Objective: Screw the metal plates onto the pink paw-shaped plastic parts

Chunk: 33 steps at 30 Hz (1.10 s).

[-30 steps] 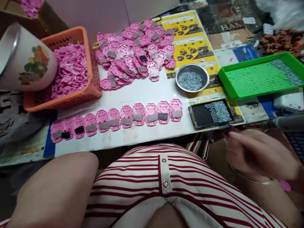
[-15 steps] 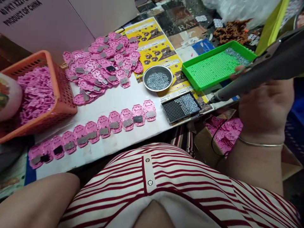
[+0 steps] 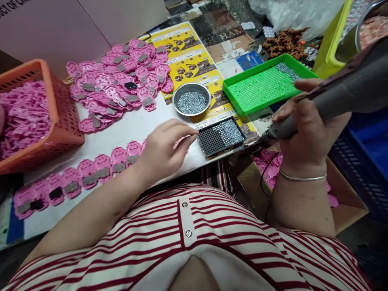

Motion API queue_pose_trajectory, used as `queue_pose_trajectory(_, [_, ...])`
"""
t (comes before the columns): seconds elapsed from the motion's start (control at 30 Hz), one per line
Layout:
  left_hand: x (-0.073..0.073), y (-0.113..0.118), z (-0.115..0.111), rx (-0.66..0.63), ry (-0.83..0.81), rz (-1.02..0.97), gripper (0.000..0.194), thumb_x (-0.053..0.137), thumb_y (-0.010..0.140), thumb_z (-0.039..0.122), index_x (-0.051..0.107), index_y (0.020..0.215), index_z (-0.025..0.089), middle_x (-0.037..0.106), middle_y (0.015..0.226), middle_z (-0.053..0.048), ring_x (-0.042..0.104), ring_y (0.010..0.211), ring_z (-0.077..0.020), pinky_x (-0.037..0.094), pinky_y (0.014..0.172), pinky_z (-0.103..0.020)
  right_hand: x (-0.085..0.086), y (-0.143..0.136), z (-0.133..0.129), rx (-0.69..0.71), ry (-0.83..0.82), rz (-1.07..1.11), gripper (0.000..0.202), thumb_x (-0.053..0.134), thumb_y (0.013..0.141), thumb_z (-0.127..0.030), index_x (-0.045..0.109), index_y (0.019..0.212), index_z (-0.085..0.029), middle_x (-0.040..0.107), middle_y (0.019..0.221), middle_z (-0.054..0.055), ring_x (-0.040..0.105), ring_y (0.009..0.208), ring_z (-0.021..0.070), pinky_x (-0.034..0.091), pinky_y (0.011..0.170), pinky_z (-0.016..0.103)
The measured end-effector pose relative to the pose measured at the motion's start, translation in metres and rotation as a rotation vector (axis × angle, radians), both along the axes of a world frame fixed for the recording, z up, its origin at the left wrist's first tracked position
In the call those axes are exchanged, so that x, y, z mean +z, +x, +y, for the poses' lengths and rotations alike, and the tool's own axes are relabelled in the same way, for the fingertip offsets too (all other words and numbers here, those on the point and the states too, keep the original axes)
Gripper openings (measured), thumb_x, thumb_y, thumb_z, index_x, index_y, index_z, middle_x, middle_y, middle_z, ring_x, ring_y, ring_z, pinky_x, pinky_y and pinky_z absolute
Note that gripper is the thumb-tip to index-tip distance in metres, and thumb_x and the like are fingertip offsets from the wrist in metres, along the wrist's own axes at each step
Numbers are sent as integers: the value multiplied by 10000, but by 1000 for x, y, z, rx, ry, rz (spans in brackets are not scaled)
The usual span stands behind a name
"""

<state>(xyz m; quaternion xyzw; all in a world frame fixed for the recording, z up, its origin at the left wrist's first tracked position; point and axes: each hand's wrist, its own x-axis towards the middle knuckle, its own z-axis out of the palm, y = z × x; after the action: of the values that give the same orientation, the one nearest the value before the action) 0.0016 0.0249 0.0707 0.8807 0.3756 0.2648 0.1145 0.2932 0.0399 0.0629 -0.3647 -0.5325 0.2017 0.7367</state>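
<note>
My left hand is over the right part of the row of pink plastic pieces, its thumb and fingertips pinched together at the left edge of a black perforated tray. Whether anything small is in the pinch is hidden. Small metal screws fill the tray's right part. My right hand is wrapped round a dark grey electric screwdriver, its tip pointing left, to the right of the black tray. A metal bowl of screws sits behind the tray.
A pile of pink pieces lies behind the row. At the left stands an orange basket of pink parts. Behind my right hand are a green tray and a yellow bin. A cardboard box holds pink pieces below the table.
My left hand has come into view, reaching from the left to the black tray. My right hand and the screwdriver have moved left and slightly down. The whole view has shifted a little.
</note>
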Motion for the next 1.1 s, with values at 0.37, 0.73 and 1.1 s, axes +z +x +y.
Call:
queue_pose_trajectory(0.37, [-14,129,67,-220,-397,810,328,549,822,61,740,1086,94,755,1009,-187,707,896,-305,505,693,-359,5,-10,-8,-20,100,122,383,847,681,-511,765,976,-282,482,538,-78,426,363,68,416,354,235])
queue_pose_trajectory(0.73, [-9,105,90,-289,-639,594,252,527,955,330,709,932,158,716,866,-65,607,746,-178,437,702,-296,6,0,-26,-54,-28,103,404,826,648,-559,746,959,-315,686,809,-40,473,408,79,423,386,297])
queue_pose_trajectory(1.1, [-59,82,4,-288,-205,231,424,457,1045,375,698,1213,70,706,1252,-185,640,1152,-269,503,1044,-456,3,-8,-34,-66,-62,89,416,806,685,-558,738,1031,-336,641,770,-21,459,428,93,372,384,303])
